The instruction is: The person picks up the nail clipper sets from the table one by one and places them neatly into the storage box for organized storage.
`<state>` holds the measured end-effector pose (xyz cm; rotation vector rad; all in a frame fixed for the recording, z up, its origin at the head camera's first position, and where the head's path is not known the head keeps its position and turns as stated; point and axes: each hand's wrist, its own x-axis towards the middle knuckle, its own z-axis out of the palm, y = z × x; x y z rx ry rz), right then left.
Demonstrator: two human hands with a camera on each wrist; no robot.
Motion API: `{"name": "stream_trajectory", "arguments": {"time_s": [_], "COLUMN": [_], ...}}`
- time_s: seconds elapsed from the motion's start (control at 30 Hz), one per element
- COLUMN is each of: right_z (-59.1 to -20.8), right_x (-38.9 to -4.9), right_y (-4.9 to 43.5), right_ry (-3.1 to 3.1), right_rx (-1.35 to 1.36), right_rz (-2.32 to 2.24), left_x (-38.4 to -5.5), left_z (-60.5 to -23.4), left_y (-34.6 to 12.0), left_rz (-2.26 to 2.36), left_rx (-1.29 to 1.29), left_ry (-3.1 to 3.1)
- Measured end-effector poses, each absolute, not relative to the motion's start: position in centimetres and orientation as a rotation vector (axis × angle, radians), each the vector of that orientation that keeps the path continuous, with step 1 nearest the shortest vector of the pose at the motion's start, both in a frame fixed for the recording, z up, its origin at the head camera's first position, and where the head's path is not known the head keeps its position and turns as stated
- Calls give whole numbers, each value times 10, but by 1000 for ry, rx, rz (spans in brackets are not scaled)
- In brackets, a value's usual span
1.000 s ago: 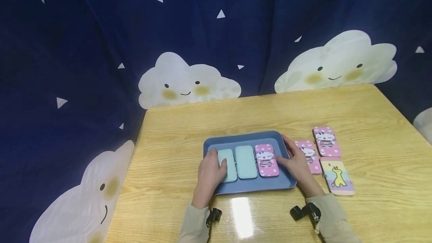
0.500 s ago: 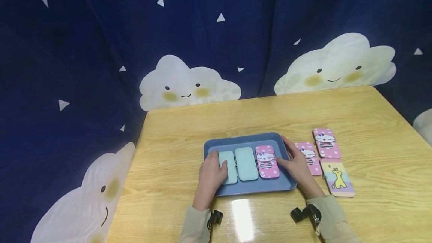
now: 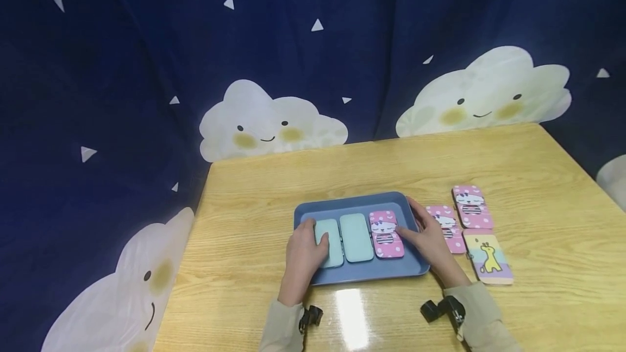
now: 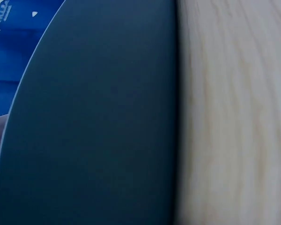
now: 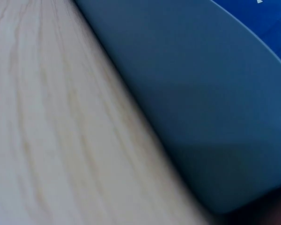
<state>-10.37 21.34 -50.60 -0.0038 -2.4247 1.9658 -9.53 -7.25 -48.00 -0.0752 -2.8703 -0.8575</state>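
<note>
A blue tray (image 3: 371, 271) stands on the table, with two pale green tins (image 3: 357, 238) and one pink cat-printed tin (image 3: 386, 234) in a row inside. My left hand (image 3: 303, 249) reaches over the tray's left rim; its thumb lies over the left green tin (image 3: 330, 243), while its other fingertips are mostly hidden beside that tin. My right hand (image 3: 430, 238) holds the tray's right side, fingers outside the wall and thumb inside, its tip at the pink tin's edge. In both wrist views the tray's outer wall (image 4: 93, 117) fills much of the picture.
Right of the tray, two more pink cat tins (image 3: 473, 206) and a giraffe-printed tin (image 3: 489, 257) lie on the wooden table (image 3: 254, 189). One pink tin is partly behind my right hand. A dark blue cloud-patterned curtain (image 3: 293, 42) hangs along the table's back and left edges.
Both hands, the tray and the tins keep their places. Only the head view shifts slightly.
</note>
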Motion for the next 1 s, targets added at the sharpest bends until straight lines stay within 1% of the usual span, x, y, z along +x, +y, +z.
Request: {"name": "stream_trajectory", "arguments": {"time_s": [1.0], "right_z": [-507], "right_x": [-104], "right_y": [212], "right_ry": [-2387], "right_rx": [-21], "right_rz": [2009], "left_x": [-97], "left_z": [-480], "left_y": [-79], "left_rz": [-991], "left_rx": [-101], "left_ry": [-2693]}}
